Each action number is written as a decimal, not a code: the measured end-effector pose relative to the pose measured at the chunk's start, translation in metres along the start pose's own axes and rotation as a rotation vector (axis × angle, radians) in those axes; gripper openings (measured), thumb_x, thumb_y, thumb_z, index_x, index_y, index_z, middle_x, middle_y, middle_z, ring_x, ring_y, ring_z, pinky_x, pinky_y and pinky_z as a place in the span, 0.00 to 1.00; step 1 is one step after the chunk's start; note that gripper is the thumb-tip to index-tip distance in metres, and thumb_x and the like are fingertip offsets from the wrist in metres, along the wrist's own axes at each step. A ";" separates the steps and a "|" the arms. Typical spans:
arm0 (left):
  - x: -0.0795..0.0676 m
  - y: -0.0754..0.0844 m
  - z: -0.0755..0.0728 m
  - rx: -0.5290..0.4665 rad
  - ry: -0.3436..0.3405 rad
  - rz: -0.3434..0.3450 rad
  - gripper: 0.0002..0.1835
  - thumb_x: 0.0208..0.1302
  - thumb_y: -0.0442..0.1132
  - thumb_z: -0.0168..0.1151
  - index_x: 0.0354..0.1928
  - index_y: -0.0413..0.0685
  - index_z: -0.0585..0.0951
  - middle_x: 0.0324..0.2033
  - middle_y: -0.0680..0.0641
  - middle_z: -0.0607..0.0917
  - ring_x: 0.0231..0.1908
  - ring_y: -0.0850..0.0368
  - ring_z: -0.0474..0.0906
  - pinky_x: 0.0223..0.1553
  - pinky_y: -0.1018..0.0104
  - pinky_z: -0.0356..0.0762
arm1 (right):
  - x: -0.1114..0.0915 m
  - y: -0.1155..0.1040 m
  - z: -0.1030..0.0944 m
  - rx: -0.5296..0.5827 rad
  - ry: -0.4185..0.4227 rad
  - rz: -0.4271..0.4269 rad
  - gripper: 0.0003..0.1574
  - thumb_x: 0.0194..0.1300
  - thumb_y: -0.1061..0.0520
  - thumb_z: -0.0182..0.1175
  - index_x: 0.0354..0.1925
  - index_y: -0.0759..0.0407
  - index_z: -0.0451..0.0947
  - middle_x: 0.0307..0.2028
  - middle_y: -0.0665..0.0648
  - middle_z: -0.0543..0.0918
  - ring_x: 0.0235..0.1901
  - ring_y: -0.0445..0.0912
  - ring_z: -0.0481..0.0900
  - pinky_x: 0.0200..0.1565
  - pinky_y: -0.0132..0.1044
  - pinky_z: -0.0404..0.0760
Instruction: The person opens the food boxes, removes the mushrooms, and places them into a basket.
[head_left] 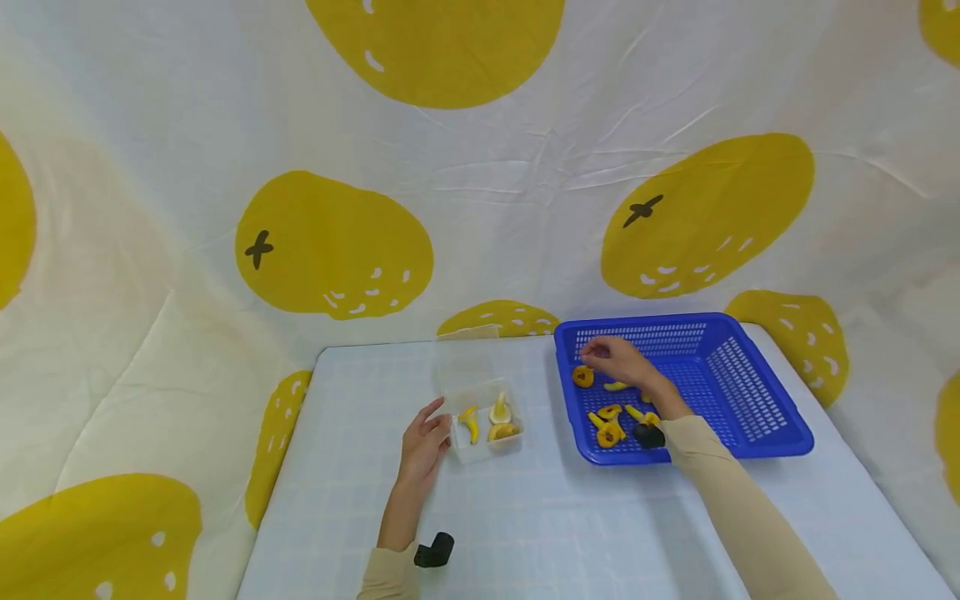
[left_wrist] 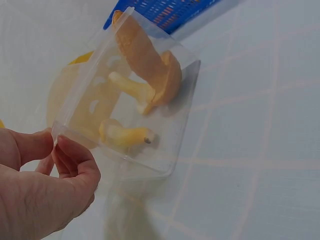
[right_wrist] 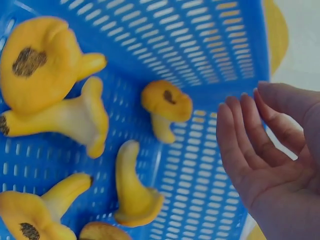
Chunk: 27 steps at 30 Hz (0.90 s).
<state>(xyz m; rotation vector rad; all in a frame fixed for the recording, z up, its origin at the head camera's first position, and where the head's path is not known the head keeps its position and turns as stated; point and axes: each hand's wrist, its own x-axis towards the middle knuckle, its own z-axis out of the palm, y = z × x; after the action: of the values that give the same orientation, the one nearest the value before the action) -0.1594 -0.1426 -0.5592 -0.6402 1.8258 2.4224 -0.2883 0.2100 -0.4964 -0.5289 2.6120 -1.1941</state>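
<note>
My left hand (head_left: 424, 443) pinches the near-left rim of a clear plastic box (left_wrist: 172, 167) between thumb and fingers. Inside the box lie several yellow mushrooms, among them a small one (left_wrist: 125, 135) and a large tan one (left_wrist: 142, 50). The box's clear lid (head_left: 468, 358) stands open at the back. Over the left part of a blue basket (head_left: 750, 392) hovers my right hand (right_wrist: 280, 145), fingers loosely bent, nothing visible in them. Nearest to it is a small mushroom (right_wrist: 167, 102) on the basket floor; a slim yellow mushroom (right_wrist: 132, 185) lies close by.
More yellow mushrooms (right_wrist: 37, 62) lie at the basket's left side. Both stand on a white table (head_left: 495, 525) with a faint grid, box left of basket. A curtain (head_left: 517, 233) with yellow fruit prints hangs right behind the table's far edge.
</note>
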 end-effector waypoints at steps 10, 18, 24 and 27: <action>0.002 -0.002 -0.004 -0.001 -0.017 -0.013 0.27 0.64 0.34 0.61 0.65 0.48 0.70 0.42 0.48 0.77 0.37 0.54 0.71 0.31 0.70 0.71 | -0.004 -0.018 0.008 0.067 -0.010 -0.076 0.14 0.69 0.57 0.56 0.46 0.67 0.76 0.42 0.66 0.80 0.41 0.54 0.77 0.47 0.45 0.78; -0.012 0.016 0.001 -0.003 -0.050 -0.041 0.27 0.65 0.31 0.58 0.66 0.44 0.67 0.44 0.45 0.76 0.41 0.50 0.71 0.35 0.66 0.72 | -0.004 -0.037 0.021 0.068 0.008 -0.098 0.10 0.68 0.57 0.57 0.44 0.63 0.78 0.38 0.60 0.81 0.37 0.50 0.77 0.42 0.43 0.79; -0.002 0.003 -0.003 -0.012 -0.039 -0.026 0.28 0.64 0.33 0.60 0.66 0.47 0.68 0.43 0.47 0.76 0.40 0.51 0.71 0.33 0.69 0.72 | -0.002 -0.050 0.031 0.065 -0.002 -0.132 0.10 0.67 0.57 0.58 0.44 0.62 0.78 0.38 0.57 0.81 0.37 0.47 0.78 0.43 0.38 0.79; 0.000 0.000 -0.003 -0.010 -0.029 -0.009 0.27 0.64 0.34 0.61 0.65 0.48 0.70 0.43 0.47 0.76 0.40 0.52 0.71 0.32 0.70 0.71 | -0.001 -0.058 0.038 0.058 -0.018 -0.164 0.11 0.67 0.57 0.58 0.44 0.62 0.78 0.37 0.57 0.81 0.36 0.47 0.78 0.42 0.38 0.80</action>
<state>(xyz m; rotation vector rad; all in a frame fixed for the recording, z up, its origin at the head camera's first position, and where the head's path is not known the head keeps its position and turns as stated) -0.1582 -0.1452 -0.5599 -0.6091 1.7972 2.4240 -0.2608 0.1497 -0.4771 -0.7513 2.5519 -1.3020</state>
